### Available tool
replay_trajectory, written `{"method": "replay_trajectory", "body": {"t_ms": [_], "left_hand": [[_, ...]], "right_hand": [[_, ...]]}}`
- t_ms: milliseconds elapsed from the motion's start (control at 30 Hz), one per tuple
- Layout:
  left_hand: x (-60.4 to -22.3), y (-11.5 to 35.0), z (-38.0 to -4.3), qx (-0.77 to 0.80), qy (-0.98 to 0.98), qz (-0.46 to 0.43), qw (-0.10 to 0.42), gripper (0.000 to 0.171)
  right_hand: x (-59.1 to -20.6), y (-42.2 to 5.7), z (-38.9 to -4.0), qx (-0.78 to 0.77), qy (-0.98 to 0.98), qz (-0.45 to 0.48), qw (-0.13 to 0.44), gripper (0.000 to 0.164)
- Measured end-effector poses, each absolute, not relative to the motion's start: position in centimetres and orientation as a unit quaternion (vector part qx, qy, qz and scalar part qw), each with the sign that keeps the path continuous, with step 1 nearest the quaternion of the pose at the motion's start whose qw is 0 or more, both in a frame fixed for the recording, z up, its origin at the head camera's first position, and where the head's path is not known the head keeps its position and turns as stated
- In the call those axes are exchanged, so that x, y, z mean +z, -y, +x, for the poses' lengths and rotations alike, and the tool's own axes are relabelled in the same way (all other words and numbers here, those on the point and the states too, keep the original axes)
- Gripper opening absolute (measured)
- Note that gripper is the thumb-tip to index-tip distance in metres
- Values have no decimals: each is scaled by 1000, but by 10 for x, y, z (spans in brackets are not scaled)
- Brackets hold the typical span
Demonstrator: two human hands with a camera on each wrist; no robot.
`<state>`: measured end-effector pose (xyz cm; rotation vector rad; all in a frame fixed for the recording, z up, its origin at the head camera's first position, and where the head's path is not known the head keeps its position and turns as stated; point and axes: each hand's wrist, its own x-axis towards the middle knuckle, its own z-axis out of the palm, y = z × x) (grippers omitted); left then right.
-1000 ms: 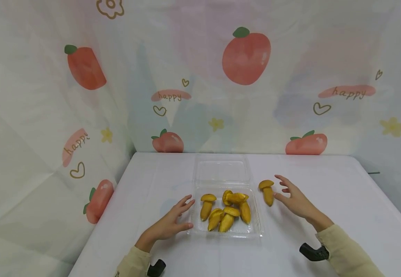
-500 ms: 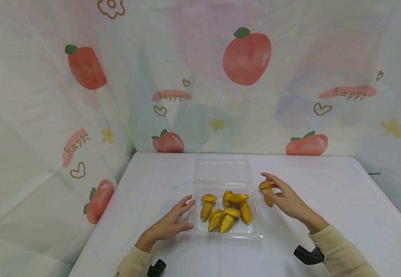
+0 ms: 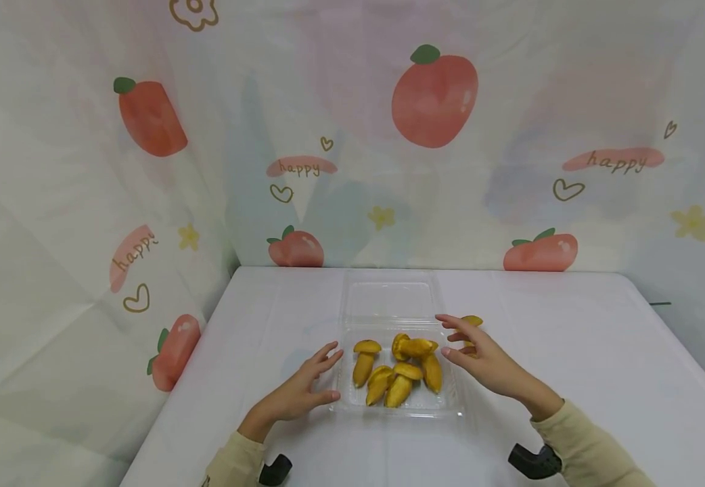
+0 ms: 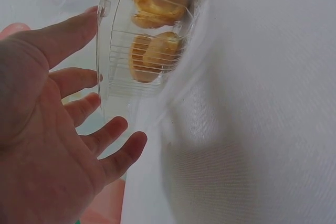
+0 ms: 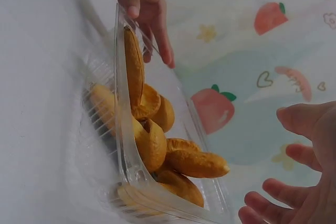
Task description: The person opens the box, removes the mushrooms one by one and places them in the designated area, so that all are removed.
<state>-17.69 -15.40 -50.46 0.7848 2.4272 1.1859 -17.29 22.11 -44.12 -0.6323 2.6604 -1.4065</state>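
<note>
Several yellow-brown mushrooms (image 3: 362,366) lie in the base of a clear plastic clamshell box (image 3: 398,414). One more mushroom (image 3: 473,320) lies on the table right of the box, partly hidden behind my right hand (image 3: 494,366). That hand has spread, lightly bent fingers near the box's right rim and holds nothing. At the opposite side, my left hand (image 3: 294,395) has its fingertips right at the left rim, thumb and fingers apart. The left wrist view shows thumb and fingertips along the box's edge (image 4: 103,51). In the right wrist view, the mushrooms (image 5: 197,162) rise near the rim.
The box's transparent lid (image 3: 392,302) lies folded back toward the wall. A white cloth covers the table (image 3: 267,304). Behind and to the left hang printed curtains (image 3: 352,101) with fruit pictures. Black wrist devices (image 3: 535,461) sit below both sleeves.
My right hand has moved left, passing over the loose mushroom to the box's right rim. That mushroom stays where it was. My left hand has kept its place.
</note>
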Motion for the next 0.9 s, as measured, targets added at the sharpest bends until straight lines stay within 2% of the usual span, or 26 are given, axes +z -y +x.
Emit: {"method": "replay_trajectory", "body": {"t_ms": [900], "left_hand": [[-502, 153, -177, 420, -847, 281, 163, 76]], "right_hand": [[-458, -195, -187, -389, -880, -271, 10, 46]]}}
